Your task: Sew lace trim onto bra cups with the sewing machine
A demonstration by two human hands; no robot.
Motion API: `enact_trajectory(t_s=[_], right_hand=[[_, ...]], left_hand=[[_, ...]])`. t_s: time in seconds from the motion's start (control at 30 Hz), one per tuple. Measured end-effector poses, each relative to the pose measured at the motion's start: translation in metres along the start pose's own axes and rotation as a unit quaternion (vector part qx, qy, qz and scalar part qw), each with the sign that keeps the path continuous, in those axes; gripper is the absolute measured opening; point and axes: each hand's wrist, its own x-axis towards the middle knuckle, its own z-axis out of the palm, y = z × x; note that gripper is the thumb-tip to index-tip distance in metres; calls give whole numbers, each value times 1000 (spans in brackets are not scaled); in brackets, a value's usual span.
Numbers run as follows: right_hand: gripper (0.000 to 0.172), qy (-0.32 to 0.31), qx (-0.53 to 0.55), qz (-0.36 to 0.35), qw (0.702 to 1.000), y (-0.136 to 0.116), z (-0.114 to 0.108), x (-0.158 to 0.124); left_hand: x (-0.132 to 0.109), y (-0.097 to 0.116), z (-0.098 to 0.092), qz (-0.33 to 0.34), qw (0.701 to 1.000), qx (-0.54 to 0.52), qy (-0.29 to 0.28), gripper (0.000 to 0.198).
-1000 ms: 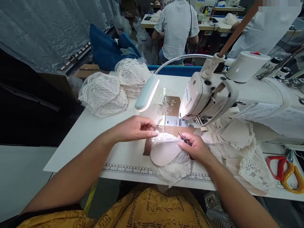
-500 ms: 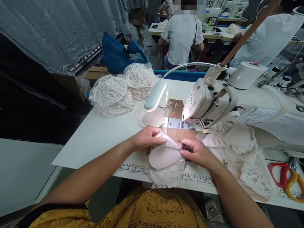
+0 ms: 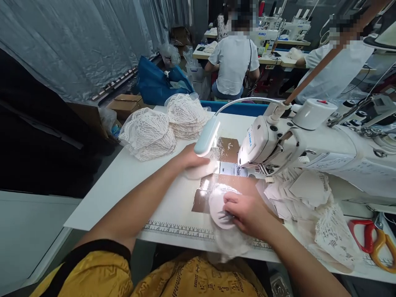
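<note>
My left hand (image 3: 194, 158) has its thumb over a pale oval fabric pad (image 3: 202, 170) beside the needle plate; its fingers are partly hidden under the lamp head. My right hand (image 3: 244, 209) is closed around small dark thread snips (image 3: 225, 215), whose points stick out past the fingers. Under that hand lies a second pale pad with lace (image 3: 219, 200), and its sheer lace part (image 3: 230, 243) hangs over the table's front edge. Just beyond stands the white sewing machine (image 3: 262, 138), its needle area lit.
Two stacks of lace pieces (image 3: 148, 134) sit at the back left. A lamp (image 3: 206, 138) on a bent neck overhangs the work. Cut fabric pieces (image 3: 309, 187) pile up on the right, near red-and-yellow-handled scissors (image 3: 368, 235). A co-worker (image 3: 235, 62) sits ahead.
My left hand has let go of the lace piece and moved forward to the other pad by the needle plate. The right hand, with the snips, has moved slightly down with the lace piece.
</note>
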Motion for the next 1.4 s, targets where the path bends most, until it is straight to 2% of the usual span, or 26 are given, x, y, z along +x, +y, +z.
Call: enact_trajectory(t_s=[0.13,0.23,0.3,0.4,0.43,0.53,0.63,0.73,0.87,1.0,1.07,1.2,1.3,1.4], right_hand=[[17,-26,-15,150,988,15,-19,-23],[13,0,99,199,975,20,-32,-27],[18,54,199,212,955,19,-34,-17],[38,105,292,219,925,12,-25,9],[38,111,307,220,919,10,-21,18],[21,123,301,227,918,7,-10,34],[24,126,299,235,916,8,-4,35],[24,122,323,239,907,11,-3,30],[26,92,331,240,908,13,-6,25],[32,18,352,198,915,15,-9,21],[34,32,350,192,916,17,-8,21],[25,114,353,221,902,20,-5,23],[36,118,382,218,890,20,-1,27],[38,131,388,209,888,18,1,30]], left_hand=[[-12,-8,5,1,998,-55,-42,21],[-31,-9,6,-8,987,-132,-88,25],[-41,-7,9,-23,974,-200,-105,27],[-47,-2,16,-28,957,-263,-115,26],[-48,-1,19,-24,955,-272,-120,26],[-49,-2,22,-6,946,-286,-150,27],[-50,-7,16,16,937,-276,-214,29],[-50,-13,4,32,938,-233,-256,44],[-52,-15,-5,6,966,-164,-198,41],[-51,-12,-2,-8,971,-182,-154,38],[-51,-11,3,-1,967,-204,-154,37],[-50,-10,13,6,959,-237,-156,36],[-49,-9,19,1,951,-267,-153,36],[-50,-5,27,7,954,-262,-149,37]])
